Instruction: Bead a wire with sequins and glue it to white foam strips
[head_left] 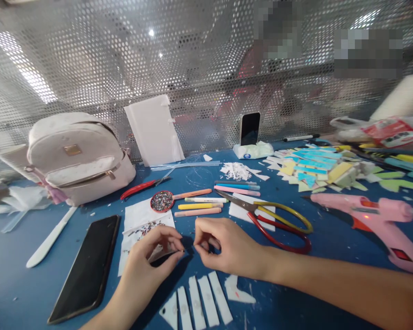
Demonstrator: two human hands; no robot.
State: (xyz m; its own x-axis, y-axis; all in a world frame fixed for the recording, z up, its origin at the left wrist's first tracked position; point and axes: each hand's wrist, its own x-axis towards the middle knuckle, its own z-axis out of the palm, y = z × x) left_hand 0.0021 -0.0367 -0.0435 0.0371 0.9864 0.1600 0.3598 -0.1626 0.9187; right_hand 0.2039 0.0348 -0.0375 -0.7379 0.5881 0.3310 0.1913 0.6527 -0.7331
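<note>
My left hand [154, 259] is curved in a loose pinch, thumb and fingertips close together. A tiny dark speck shows at its tips, too small to name. Facing it a short gap away, my right hand [225, 245] pinches thumb against forefinger; whatever it may hold is hidden. Beneath and behind the left hand lies a white paper sheet [131, 215] scattered with small dark, shiny bits [149, 227]. More such bits fill a round red dish [162, 201] just beyond. Several white strips [194, 300] lie side by side below the hands, with a jagged white piece [239, 291] beside them.
Markers [199, 206] and red-and-yellow-handled scissors [275, 220] lie beyond my hands. A pink glue gun [368, 220] lies right, before a pile of coloured pieces [316, 167]. Left are a black phone [86, 270], a white knife [51, 238], red pliers [141, 187] and a backpack [79, 160].
</note>
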